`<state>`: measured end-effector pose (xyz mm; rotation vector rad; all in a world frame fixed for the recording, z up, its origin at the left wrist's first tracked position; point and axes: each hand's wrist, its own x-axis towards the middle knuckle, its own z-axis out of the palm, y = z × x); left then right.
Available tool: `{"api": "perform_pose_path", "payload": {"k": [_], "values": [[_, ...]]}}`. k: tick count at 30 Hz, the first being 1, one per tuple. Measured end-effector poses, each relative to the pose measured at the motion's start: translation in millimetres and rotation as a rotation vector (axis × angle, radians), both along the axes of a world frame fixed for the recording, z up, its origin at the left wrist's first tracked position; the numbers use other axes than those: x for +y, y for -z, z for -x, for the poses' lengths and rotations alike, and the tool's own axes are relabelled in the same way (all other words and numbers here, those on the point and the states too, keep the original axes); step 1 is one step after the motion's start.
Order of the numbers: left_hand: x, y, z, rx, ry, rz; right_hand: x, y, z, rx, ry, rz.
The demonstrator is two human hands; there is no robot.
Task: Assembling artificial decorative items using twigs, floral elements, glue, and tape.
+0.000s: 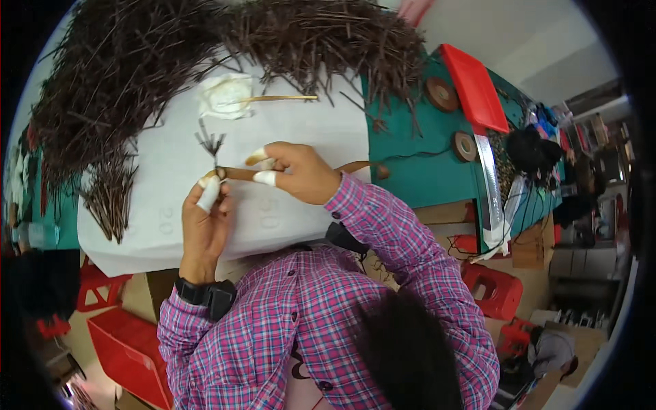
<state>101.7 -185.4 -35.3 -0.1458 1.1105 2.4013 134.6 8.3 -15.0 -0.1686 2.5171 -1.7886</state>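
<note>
A: Surface was a white paper sheet (301,130) laid over a green table (410,171), inside a cluttered workroom; red stools and bins sat low, below and to the sides of the hands. What was in hand?

B: Left hand (205,219) was closed narrow, its taped fingertips pinching a small bundle of dark sticks (212,147) at the base, so that the free ends fanned out just above the pinch. Right hand (301,171) was also closed, holding a brown tape strip (236,173) between its taped fingertips.

A: Axis and relation?

B: The bundle stood roughly upright in the view, with its long axis pointing away from the body. The strip ran crosswise, from the right hand leftward to the pinch point, where it met the bundle's base. The two hands were close together with the strip bridging them, and the left was the nearer to the sticks. Behind the right wrist the strip appeared to trail on toward a tape roll (379,171), but I could not tell whether they were joined.

A: Materials?

B: The sticks were thin, stiff, matte and dark brown. The strip was flat, smooth and papery. The fingertip wraps were white and cloth-like.

A: Surroundings?

B: A large heap of loose sticks (205,48) arched well beyond both hands. Between the heap and the hands lay a white artificial flower (225,96) on a tan stem. More tape rolls (443,94) lay off beyond the right hand, beside a red tray (475,85).
</note>
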Motion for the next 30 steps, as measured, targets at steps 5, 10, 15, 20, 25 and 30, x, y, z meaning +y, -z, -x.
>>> {"api": "perform_pose_path", "payload": {"k": [5,10,15,20,25,30], "values": [[-19,-7,16,0.055,-0.118,-0.168,32,5,-5,0.31,0.176,-0.119],[-68,-10,26,0.109,-0.247,-0.276,106,-6,-24,0.298,0.504,-0.015],[-78,-8,27,0.093,-0.318,-0.304,134,-4,-48,0.237,0.635,-0.116],[-72,-3,29,0.102,-0.286,-0.372,145,-2,-60,0.293,0.661,-0.181],[-72,2,34,0.086,-0.279,-0.42,115,-16,-53,0.324,0.364,-0.454],[-77,0,33,0.105,-0.3,-0.396,99,-11,-48,0.404,0.181,-0.882]]}}
